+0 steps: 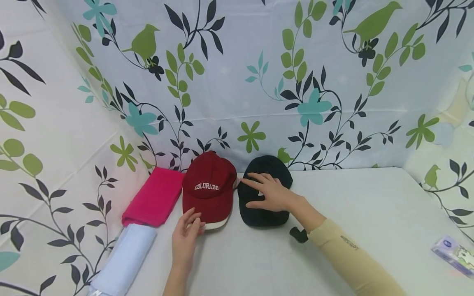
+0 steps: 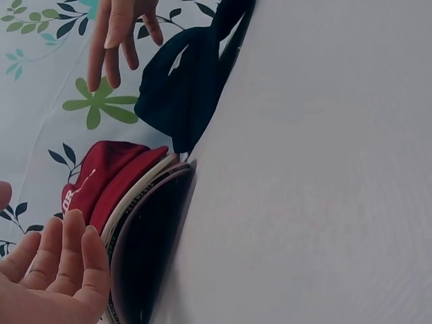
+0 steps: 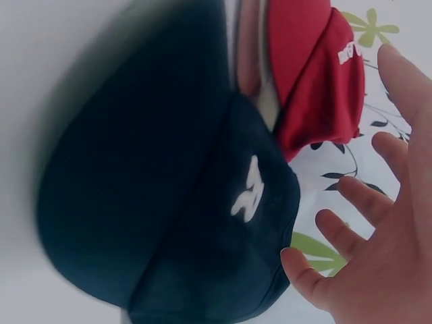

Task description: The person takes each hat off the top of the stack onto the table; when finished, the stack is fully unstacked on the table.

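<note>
A dark red cap lettered COLORADO sits on the white table, beside a black cap on its right. My left hand lies with relaxed fingers at the front of the red cap's brim, holding nothing. My right hand is spread flat over the black cap's crown. In the left wrist view my left hand's fingers stand straight next to the red cap's brim. The right wrist view shows my right hand open, a little off the black cap with its white emblem.
A folded pink cloth lies left of the red cap, with a folded pale blue cloth in front of it. A small printed packet rests near the table's right edge. Floral fabric walls close the back and both sides.
</note>
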`<state>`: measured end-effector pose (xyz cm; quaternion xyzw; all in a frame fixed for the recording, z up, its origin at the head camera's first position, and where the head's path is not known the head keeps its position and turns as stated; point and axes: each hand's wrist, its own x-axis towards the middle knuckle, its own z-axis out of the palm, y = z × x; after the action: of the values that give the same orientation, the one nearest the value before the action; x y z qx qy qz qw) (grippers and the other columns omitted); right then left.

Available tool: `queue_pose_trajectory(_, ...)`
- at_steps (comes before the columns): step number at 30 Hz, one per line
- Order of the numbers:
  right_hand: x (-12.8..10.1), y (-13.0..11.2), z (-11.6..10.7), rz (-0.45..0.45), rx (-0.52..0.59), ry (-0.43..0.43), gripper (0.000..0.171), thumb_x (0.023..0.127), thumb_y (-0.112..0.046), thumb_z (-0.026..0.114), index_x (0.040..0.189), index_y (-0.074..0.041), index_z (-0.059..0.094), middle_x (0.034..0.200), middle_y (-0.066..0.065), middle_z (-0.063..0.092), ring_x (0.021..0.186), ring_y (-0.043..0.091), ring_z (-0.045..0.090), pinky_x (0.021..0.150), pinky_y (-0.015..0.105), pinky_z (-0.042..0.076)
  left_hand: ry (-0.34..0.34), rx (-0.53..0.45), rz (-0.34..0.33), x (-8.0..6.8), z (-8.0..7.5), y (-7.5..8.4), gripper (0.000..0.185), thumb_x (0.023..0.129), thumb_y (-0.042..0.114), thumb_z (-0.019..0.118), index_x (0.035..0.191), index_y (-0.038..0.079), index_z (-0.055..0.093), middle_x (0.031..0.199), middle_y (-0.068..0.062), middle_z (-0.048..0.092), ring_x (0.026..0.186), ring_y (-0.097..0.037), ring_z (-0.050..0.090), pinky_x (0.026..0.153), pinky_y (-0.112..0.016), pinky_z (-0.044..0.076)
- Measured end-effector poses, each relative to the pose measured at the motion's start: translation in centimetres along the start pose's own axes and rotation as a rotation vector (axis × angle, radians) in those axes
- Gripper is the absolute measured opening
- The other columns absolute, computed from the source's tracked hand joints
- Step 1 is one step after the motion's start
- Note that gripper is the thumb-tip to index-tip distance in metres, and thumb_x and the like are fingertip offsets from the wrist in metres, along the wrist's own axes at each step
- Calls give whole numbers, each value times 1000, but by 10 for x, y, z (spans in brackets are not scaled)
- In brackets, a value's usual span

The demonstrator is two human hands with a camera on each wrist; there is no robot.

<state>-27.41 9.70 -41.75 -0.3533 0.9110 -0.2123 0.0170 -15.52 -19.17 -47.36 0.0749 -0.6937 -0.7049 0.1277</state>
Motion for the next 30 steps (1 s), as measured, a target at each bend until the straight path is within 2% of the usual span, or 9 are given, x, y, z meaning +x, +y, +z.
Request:
queue_pose_trajectory(4, 9, -4, 2, 0, 37, 12, 80, 91, -57, 67, 159, -30, 33, 161, 5, 29, 144, 32, 26, 107, 74, 26, 38, 51, -6, 1, -4, 2, 46, 103, 16, 60, 147, 7, 48, 131, -17, 58, 96, -11, 66, 82, -20, 56)
queue_pose_trajectory(11, 24, -8, 7, 2, 86, 45, 80, 92, -51, 69, 159, -27, 34, 160, 5, 33, 142, 31, 30, 110, 63, 34, 73, 110, 15, 2, -11, 2, 48, 102, 15, 62, 147, 6, 49, 130, -16, 59, 98, -7, 64, 79, -20, 55)
queue_pose_trajectory(18, 37, -11, 11, 23, 238, 81, 80, 92, -48, 70, 160, -26, 32, 159, 6, 34, 143, 29, 29, 106, 53, 44, 95, 163, 41, 4, -16, 0, 47, 101, 15, 64, 145, 5, 51, 128, -16, 59, 97, -4, 62, 76, -16, 53)
queue_pose_trajectory(24, 50, -10, 18, 46, 296, 115, 83, 92, -48, 70, 160, -25, 30, 159, 5, 34, 144, 26, 29, 108, 49, 42, 116, 229, 71, 7, -20, -4, 48, 99, 14, 65, 144, 4, 52, 130, -15, 60, 99, -11, 58, 74, -15, 52)
queue_pose_trajectory(27, 57, -9, 21, 37, 332, 149, 81, 92, -45, 70, 160, -22, 31, 158, 5, 36, 144, 26, 31, 110, 48, 40, 118, 264, 57, 9, -22, -6, 50, 100, 16, 65, 146, 5, 50, 133, -16, 58, 102, -13, 56, 74, -14, 52)
queue_pose_trajectory(30, 64, -8, 23, 21, 402, 186, 80, 94, -39, 71, 159, -15, 32, 156, 9, 40, 139, 30, 38, 108, 51, 43, 119, 278, 30, 9, -23, -7, 52, 100, 18, 65, 147, 5, 48, 135, -16, 56, 104, -16, 55, 74, -14, 52)
